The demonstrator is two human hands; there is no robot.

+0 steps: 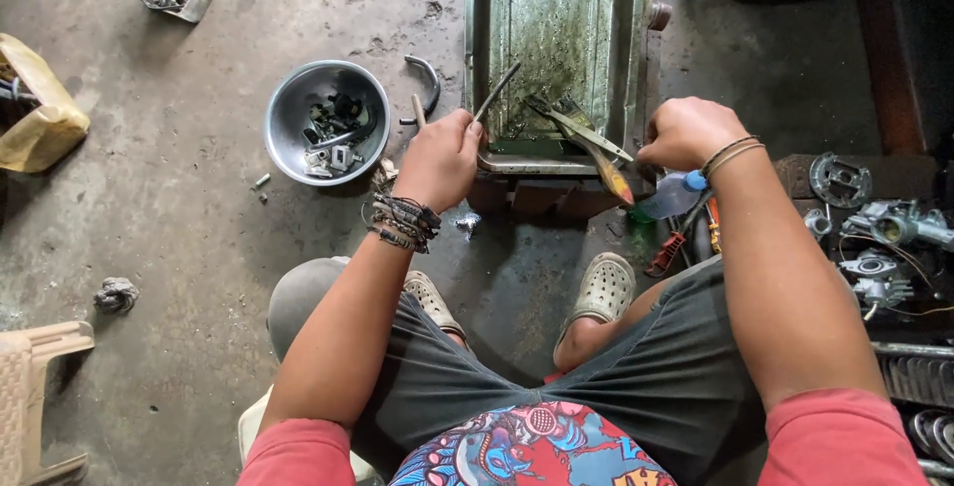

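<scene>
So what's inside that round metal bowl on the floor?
The metal bowl holds a heap of small metal parts, dark and silvery. Whatever lies under the heap is covered, so I can't tell.

The metal tray (556, 19) is grey-green with dark grime. The bowl (327, 121) is dull silver. The floor (179, 228) is stained grey concrete. Both clogs (603, 289) are beige. The shorts (656, 367) are dark grey, the shirt (537, 446) red with a blue, white and pink swirling print. A yellow-tan bag (40, 113) lies at the left edge, and the brush (608, 176) has an orange-red tip.
</scene>
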